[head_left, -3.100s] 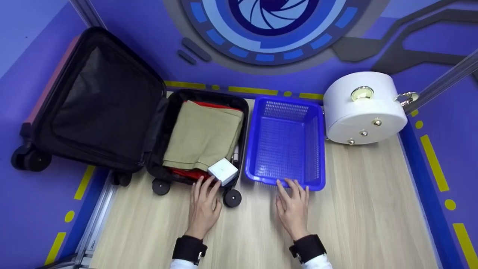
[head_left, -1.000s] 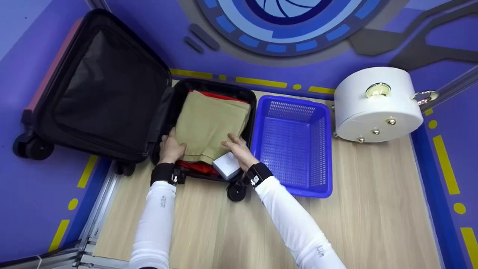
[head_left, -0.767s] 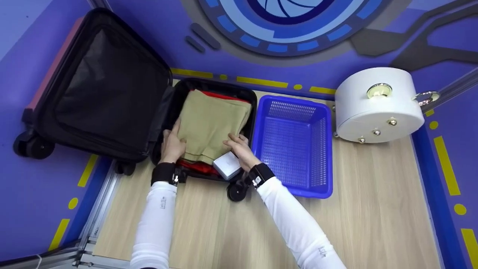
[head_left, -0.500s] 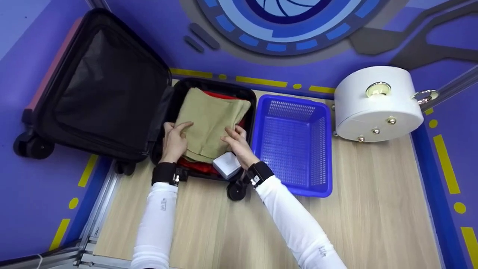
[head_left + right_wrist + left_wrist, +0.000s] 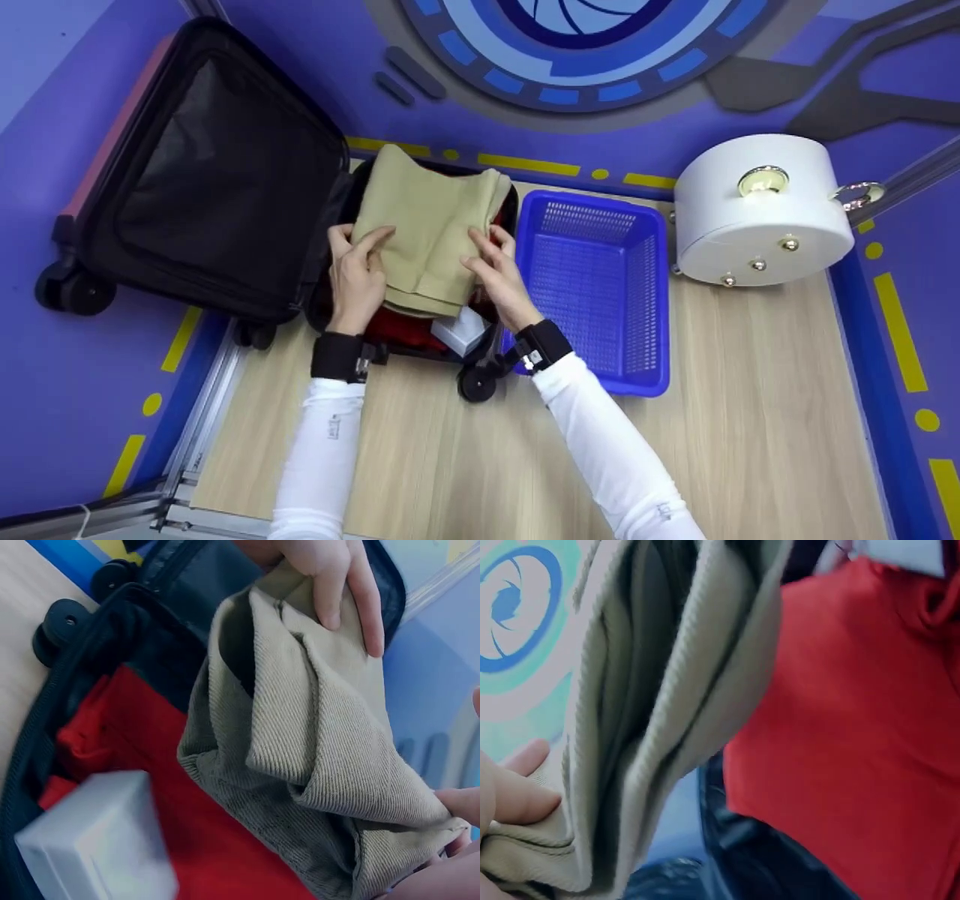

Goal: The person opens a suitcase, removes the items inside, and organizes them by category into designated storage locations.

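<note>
A folded khaki garment point(image 5: 427, 217) is gripped by both hands, lifted above the red cloth point(image 5: 855, 705) in the open black-lined suitcase point(image 5: 232, 195). My left hand point(image 5: 356, 281) pinches its left edge, thumb on top; the right hand point(image 5: 504, 281) pinches the right edge. In the right wrist view the garment's thick ribbed folds point(image 5: 277, 720) hang between the two hands. A small white box point(image 5: 461, 330) sits in the near right corner of the suitcase, partly covered by the garment in the head view.
A blue plastic basket point(image 5: 577, 300) stands right beside the suitcase. Farther right is a white drum-shaped case point(image 5: 750, 202) with gold studs and a ring handle. The suitcase lid leans open at the left, and black wheels point(image 5: 477, 384) stick out at the near edge.
Both hands came from the near edges of suitcase and basket to the garment's sides. They took hold of it and raised it off the red cloth. The box and basket stayed in place.
</note>
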Motion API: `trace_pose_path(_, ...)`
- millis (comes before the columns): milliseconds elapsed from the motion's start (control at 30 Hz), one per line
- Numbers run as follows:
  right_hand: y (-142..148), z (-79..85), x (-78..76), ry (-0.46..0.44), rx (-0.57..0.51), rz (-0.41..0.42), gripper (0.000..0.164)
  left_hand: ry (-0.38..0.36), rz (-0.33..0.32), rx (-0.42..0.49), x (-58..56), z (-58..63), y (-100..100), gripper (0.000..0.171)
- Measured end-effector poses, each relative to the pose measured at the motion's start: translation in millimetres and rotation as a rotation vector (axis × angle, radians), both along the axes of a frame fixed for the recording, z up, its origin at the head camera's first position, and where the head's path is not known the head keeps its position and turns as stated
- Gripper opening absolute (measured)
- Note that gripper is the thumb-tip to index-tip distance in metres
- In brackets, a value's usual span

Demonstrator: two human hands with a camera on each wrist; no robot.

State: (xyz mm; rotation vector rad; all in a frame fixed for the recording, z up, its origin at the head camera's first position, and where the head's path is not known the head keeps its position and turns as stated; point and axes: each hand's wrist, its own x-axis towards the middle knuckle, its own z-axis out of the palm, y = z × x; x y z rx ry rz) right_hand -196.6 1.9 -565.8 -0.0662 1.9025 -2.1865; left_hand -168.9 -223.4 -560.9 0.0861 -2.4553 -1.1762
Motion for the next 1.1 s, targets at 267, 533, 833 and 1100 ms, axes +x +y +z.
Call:
trace_pose_path(267,56,20.9,8.4,0.08,-0.049,-0.051,0.064,0.235,-0.032,0.023,6.2,15.4,53,0.039)
trace_pose_path(533,130,25.2,24.5,0.158,-0.014,-0.043,0.068,0.33,-0.084,0.063,12.8,7.8,123,0.039)
trace_pose_path(833,200,0.3,34.7,0.104,0.083,-0.111,0.07,0.27,-0.18,0.031,21.1,-25.6,193,0.057)
trace_pose_path(1100,231,-34.1,30.1,-0.039,0.244,-0.1,0.07,-0.073,-0.407,-0.048,30.0,-61.7,217,0.069)
